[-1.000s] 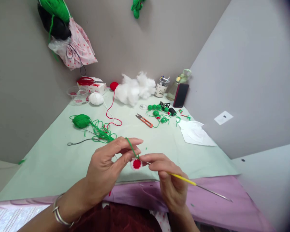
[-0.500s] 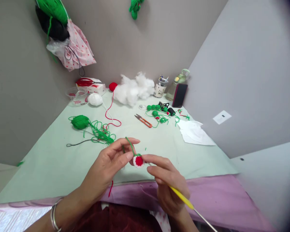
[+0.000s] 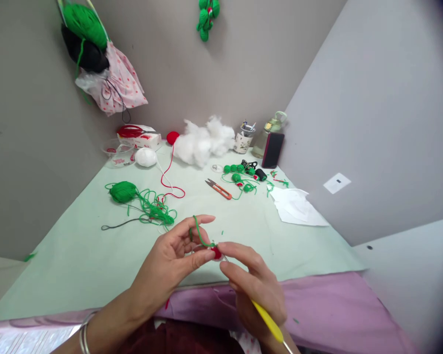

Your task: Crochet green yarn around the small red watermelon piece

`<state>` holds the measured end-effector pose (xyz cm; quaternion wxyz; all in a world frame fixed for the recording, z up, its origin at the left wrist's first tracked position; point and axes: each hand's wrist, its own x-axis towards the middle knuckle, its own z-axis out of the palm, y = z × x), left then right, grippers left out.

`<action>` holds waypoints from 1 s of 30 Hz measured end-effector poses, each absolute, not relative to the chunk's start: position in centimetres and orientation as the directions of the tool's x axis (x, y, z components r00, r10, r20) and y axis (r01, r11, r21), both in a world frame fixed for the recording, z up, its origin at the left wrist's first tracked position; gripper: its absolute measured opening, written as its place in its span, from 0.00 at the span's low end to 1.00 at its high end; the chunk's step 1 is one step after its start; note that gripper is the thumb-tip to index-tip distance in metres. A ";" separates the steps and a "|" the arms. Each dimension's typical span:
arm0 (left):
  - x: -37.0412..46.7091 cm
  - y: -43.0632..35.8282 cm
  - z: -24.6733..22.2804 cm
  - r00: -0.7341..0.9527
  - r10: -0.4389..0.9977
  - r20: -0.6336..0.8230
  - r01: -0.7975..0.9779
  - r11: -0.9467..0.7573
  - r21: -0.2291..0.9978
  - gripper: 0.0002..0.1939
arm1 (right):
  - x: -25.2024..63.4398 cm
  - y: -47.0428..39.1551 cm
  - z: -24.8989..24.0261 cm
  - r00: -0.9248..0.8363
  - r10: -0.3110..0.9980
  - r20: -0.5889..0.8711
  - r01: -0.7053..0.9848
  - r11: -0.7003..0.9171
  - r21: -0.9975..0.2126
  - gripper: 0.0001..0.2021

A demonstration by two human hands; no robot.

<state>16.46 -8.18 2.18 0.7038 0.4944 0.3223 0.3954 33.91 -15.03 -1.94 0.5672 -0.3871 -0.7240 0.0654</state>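
Observation:
Between my fingertips, over the table's front part, is a small round crochet piece (image 3: pixel 216 253) with a red centre and white rim. My left hand (image 3: pixel 177 255) pinches it between thumb and fingers, the thumb covering much of its left side. Green yarn (image 3: pixel 198 228) loops over my left index finger and runs down to the piece's top edge. My right hand (image 3: pixel 256 275) grips a yellow-handled crochet hook (image 3: pixel 268 322), its thin metal tip at the piece. Where exactly the tip sits is hidden by my fingers.
A green yarn ball (image 3: pixel 123 191) with tangled strands lies left. Orange thread snips (image 3: pixel 218 189) and small green crochet balls (image 3: pixel 237 177) lie beyond my hands. White stuffing (image 3: pixel 205 142), a phone (image 3: pixel 273 150) and a bottle (image 3: pixel 268 135) stand at the back; white paper (image 3: pixel 297 206) lies right.
My left thumb has moved right over the crochet piece, covering more of it. The hook's handle has swung steeper in my right hand. The whole view has shifted slightly.

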 end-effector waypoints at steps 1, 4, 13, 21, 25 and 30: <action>16.4 -8.2 2.2 0.489 0.869 -0.075 -0.238 0.215 0.947 0.23 | 33.9 -15.2 -1.9 -0.060 0.637 0.768 0.517 0.678 -0.522 0.25; 16.4 -8.3 2.1 0.522 0.846 -0.109 -0.248 0.273 0.930 0.22 | 33.5 -15.4 -1.9 -0.031 0.636 0.771 0.568 0.646 -0.511 0.28; 17.1 -8.8 2.0 0.510 0.855 -0.095 -0.326 0.295 0.898 0.29 | 33.1 -14.9 -1.9 0.004 0.556 0.831 0.655 0.627 -0.422 0.21; 16.7 -9.0 1.9 0.679 0.696 -0.234 -0.323 0.569 0.756 0.32 | 33.2 -14.6 -2.0 -0.045 0.523 0.851 0.655 0.658 -0.370 0.19; 16.3 -8.3 2.0 0.655 0.715 -0.243 -0.296 0.539 0.789 0.35 | 33.6 -14.6 -0.8 0.023 0.695 0.719 0.428 0.643 -0.635 0.15; 16.0 -8.2 1.5 0.593 0.787 -0.171 -0.254 0.384 0.888 0.29 | 33.9 -14.5 -0.2 0.162 0.811 0.562 0.135 0.546 -0.827 0.12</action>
